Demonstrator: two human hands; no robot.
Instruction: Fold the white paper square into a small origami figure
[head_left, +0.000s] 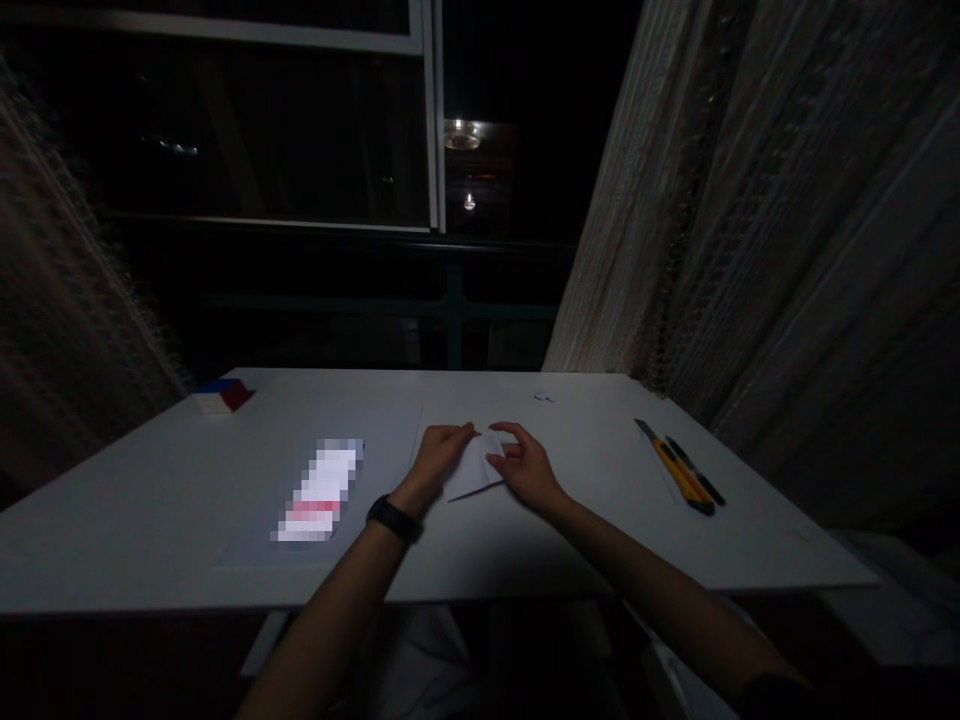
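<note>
Taking the folded paper (472,470) as landmark, note first, nearer and to its left, a dark watch (394,518) strapped behind the left hand (441,452); farther left of it, see a glowing, blurred-out phone (319,490) on a pale sheet (397,435). Find the paper itself between both hands over the tabletop (600,430), with its near edge slanting away toward the right; cannot make out a clear long axis. See the left hand bunched nearly closed at the paper's left edge, gripping near its far corner; opposite, see the right hand (534,470) half curled, with thumb laid over the paper and index finger arched apart. Count neither hand as nearer, with both touching the paper. Well right of it, find a yellow cutter (679,470) just beside a dark pen (694,468). Beyond it, slightly right, see small scraps (544,398); beyond and far left, a coloured cube (221,398).
</note>
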